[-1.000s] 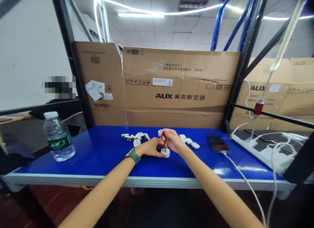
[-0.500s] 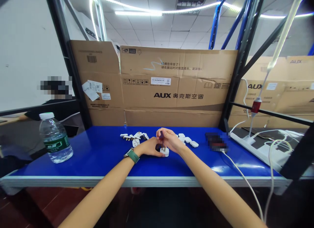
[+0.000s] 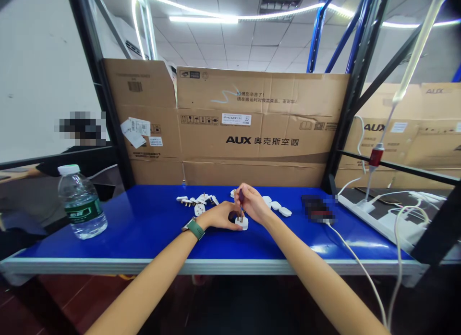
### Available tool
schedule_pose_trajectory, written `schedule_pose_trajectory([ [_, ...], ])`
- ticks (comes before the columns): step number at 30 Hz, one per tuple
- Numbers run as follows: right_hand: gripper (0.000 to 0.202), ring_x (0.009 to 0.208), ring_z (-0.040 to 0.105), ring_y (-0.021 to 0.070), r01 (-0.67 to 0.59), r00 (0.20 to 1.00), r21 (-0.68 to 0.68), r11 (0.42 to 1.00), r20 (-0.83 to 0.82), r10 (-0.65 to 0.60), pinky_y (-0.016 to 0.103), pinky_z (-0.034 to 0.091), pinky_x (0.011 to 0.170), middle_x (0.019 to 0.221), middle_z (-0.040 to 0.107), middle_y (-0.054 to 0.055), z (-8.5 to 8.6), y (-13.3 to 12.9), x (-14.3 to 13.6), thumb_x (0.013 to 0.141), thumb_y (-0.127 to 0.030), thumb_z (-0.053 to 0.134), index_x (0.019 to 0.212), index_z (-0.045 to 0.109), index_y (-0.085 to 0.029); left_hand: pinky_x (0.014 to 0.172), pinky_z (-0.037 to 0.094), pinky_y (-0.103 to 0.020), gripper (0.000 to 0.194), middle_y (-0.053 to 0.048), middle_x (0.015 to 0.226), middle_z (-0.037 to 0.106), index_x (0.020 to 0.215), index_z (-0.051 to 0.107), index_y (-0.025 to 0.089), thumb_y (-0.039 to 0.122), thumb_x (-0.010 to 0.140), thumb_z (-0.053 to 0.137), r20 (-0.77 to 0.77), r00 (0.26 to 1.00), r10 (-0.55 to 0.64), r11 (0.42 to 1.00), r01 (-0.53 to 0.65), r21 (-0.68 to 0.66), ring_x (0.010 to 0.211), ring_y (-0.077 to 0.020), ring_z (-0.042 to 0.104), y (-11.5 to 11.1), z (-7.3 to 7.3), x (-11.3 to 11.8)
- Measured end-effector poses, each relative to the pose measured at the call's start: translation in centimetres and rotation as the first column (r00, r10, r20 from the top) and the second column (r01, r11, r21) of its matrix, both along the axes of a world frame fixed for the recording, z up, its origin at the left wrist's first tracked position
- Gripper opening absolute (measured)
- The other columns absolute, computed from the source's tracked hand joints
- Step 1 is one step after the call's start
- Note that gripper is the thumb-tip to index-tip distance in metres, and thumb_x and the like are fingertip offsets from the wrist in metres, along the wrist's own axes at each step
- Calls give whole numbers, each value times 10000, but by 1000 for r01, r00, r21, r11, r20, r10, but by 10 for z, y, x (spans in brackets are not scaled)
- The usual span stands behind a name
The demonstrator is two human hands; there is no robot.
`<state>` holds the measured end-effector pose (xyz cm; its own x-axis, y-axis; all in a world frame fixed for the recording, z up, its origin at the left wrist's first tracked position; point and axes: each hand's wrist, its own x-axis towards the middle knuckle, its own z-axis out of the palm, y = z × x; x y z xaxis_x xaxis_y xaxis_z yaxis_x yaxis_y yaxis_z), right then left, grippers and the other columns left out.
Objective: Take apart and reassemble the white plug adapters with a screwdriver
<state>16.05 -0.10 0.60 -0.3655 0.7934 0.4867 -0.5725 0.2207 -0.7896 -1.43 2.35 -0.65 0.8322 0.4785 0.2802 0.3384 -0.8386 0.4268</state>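
My left hand (image 3: 224, 216), with a green-strapped watch (image 3: 195, 228) on its wrist, is closed on a white plug (image 3: 242, 224) at the middle of the blue table. The plug's metal pins point up. In my right hand (image 3: 252, 203) is a screwdriver (image 3: 241, 197), held nearly upright with its shaft down at the plug. Fingers hide part of the handle, and the exact spot of the tip cannot be made out. Left of my hands lies a pile of white plugs and plug parts (image 3: 200, 209). More white plug pieces (image 3: 275, 205) lie behind and right of my right hand.
A water bottle (image 3: 82, 203) stands at the table's left. A dark phone-like device (image 3: 319, 209) with a white cable lies at the right, near a white power strip (image 3: 374, 224). A cardboard panel (image 3: 262, 128) closes off the back. Another person (image 3: 82, 133) sits beyond the left side.
My right hand has shifted slightly to the right and up, the screwdriver turning with it. A white piece behind it now shows. My left hand and the plug stay in place.
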Motion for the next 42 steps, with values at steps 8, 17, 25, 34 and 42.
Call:
schedule_pose_trajectory([
  [8, 350, 528, 335, 105, -105, 994, -68, 992, -3, 105, 240, 353, 541, 606, 368, -49, 4, -5, 2, 924, -554, 612, 924, 598, -204, 643, 438, -243, 343, -18, 800, 683, 946, 740, 176, 441, 737, 803, 8, 1000, 26, 1000, -26, 16, 695, -148, 590, -1, -1, 0],
  [17, 324, 537, 302, 116, -35, 998, -44, 998, -56, 33, 261, 346, 570, 640, 323, -48, 13, -10, 6, 912, -538, 621, 863, 515, -236, 666, 451, -244, 355, -28, 838, 699, 986, 734, 178, 435, 748, 794, -6, 1000, -4, 1000, 4, -1, 727, -155, 611, -1, 1, 1],
  [25, 392, 512, 218, 129, 69, 979, -14, 998, -192, -70, 277, 304, 550, 603, 240, -50, 25, -5, 22, 968, -593, 469, 802, 494, -239, 672, 450, -237, 466, -35, 899, 718, 1032, 727, 173, 481, 703, 843, -2, 1000, -2, 996, 1, -88, 747, -147, 598, 2, -2, 0],
  [34, 441, 520, 212, 143, 138, 974, 4, 990, -183, -135, 293, 306, 547, 606, 230, -43, 24, -4, 22, 973, -597, 444, 717, 430, -238, 817, 477, -265, 316, -54, 958, 735, 1019, 708, 166, 450, 963, 582, 156, 987, 34, 997, -22, -77, 870, -167, 656, 3, 0, 6],
  [42, 474, 518, 224, 145, 297, 938, 39, 954, -198, -284, 294, 299, 539, 605, 248, -37, 28, -2, 29, 962, -629, 446, 695, 417, -238, 802, 455, -255, 296, -36, 980, 752, 995, 750, 210, 429, 977, 553, 154, 971, 184, 976, -198, 86, 881, -176, 649, 12, -7, 6],
])
